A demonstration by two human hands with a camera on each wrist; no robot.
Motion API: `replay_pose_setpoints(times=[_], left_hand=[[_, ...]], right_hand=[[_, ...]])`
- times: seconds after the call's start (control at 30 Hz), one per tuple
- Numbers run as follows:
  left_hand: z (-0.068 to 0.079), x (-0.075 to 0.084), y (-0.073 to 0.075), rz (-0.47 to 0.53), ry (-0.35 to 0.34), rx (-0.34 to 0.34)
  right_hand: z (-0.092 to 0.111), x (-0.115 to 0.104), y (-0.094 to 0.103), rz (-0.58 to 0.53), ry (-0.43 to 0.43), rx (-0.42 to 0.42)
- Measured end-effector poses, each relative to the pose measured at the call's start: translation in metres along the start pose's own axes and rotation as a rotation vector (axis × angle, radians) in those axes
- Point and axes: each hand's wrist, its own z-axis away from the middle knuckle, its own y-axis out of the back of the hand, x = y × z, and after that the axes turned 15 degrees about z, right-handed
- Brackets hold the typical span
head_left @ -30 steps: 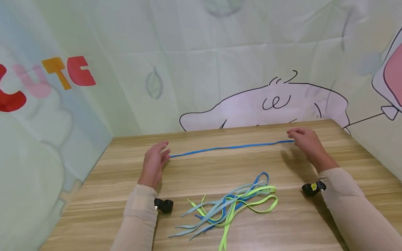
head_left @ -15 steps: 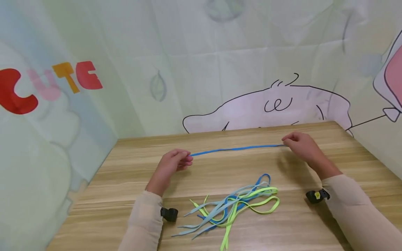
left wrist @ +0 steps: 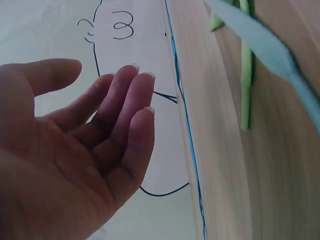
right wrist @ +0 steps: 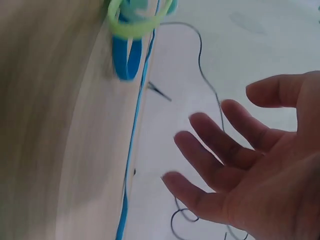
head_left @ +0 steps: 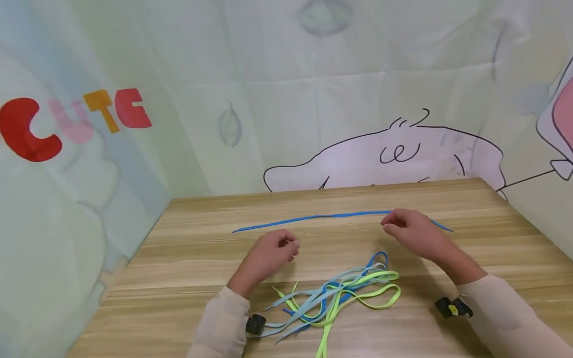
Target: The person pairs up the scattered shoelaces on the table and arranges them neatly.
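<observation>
A blue shoelace (head_left: 313,217) lies stretched across the far part of the wooden table, running left to right. My left hand (head_left: 270,253) hovers in front of it, fingers loosely curved and holding nothing. In the left wrist view the thumb stands well apart from the fingers. My right hand (head_left: 414,232) overlaps the lace's right part in the head view. Its relaxed fingers (right wrist: 200,165) hold nothing in the right wrist view. Nearer to me lies a tangled heap of shoelaces: light blue laces (head_left: 309,302), yellow-green laces (head_left: 331,318) and a darker blue lace (head_left: 380,256).
The wooden table (head_left: 156,293) meets a printed cloth backdrop (head_left: 268,99) at its far edge. The cloth continues along the left side. Black wrist cameras sit on both sleeves, the left camera (head_left: 256,324) close to the light blue lace tips.
Both hands have let go of the blue lace's ends and drawn back toward me, the left also to the right. The lace now lies on the table; the heap is unchanged.
</observation>
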Motion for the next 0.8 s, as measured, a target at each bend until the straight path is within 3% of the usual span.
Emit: replay_pose_setpoints(times=[0.17, 0.37, 0.57, 0.8], left_hand=[[0.002, 0.002, -0.012, -0.106, -0.057, -0.12], [0.004, 0.005, -0.028, -0.249, -0.029, -0.219], [0.009, 0.008, -0.039, -0.449, -0.06, -0.269], [0.015, 0.012, -0.043, -0.526, -0.088, -0.264]], right_hand=[[0.006, -0.012, -0.007, 0.035, 0.075, -0.037], [0.008, -0.024, -0.02, 0.103, 0.184, -0.095], [0.012, -0.03, -0.029, 0.118, 0.295, -0.142], [0.014, -0.033, -0.029, 0.142, 0.301, -0.192]])
